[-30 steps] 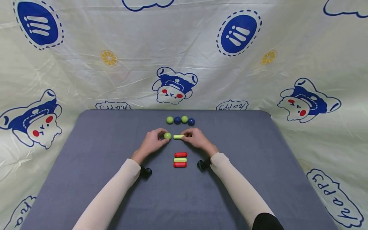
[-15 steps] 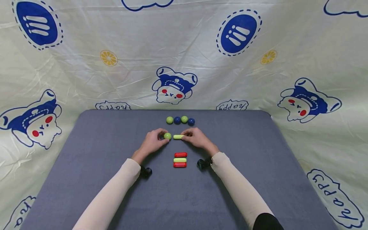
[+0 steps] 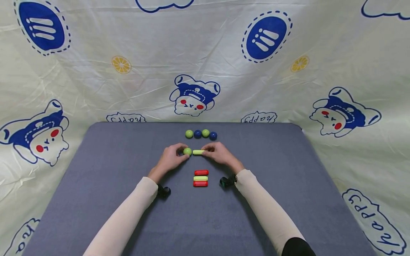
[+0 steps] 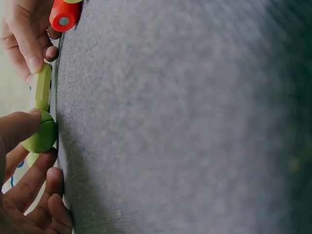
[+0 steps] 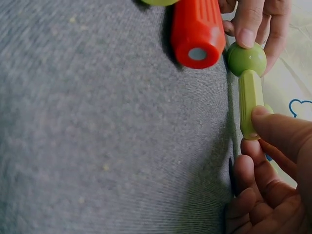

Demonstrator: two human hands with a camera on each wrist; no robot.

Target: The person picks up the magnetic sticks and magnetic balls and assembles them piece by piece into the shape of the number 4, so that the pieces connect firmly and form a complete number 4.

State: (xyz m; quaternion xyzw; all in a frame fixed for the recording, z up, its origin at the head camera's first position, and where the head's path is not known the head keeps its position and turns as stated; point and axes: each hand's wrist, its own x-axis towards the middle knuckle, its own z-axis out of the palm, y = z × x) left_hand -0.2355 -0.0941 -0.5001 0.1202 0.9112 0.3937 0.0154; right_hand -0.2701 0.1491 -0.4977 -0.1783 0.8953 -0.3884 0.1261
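Between thumb and fingers my left hand (image 3: 169, 158) pinches a shiny green ball (image 3: 187, 152). My right hand (image 3: 221, 155) pinches the right end of a yellow-green ribbed rod (image 3: 197, 152). The rod lies sideways and points at the ball; a slim gap seems to part them in the head view. In the right wrist view, the rod (image 5: 249, 97) and ball (image 5: 247, 59) overlap, so contact is hard to tell. Closer to the person, two red rods (image 3: 201, 172) lie parallel with a second yellow-green rod (image 3: 200, 178) between them.
Behind the hands, green and blue balls (image 3: 198, 134) stand in a row near the far edge of the grey cloth-covered table (image 3: 128, 142). A round metallic spot shows on the end of a red rod (image 5: 197, 53). A printed white curtain (image 3: 147, 71) hangs behind.
My left hand has shifted slightly to the right with the green ball, narrowing the gap to the yellow-green rod. My right hand has stayed almost still.
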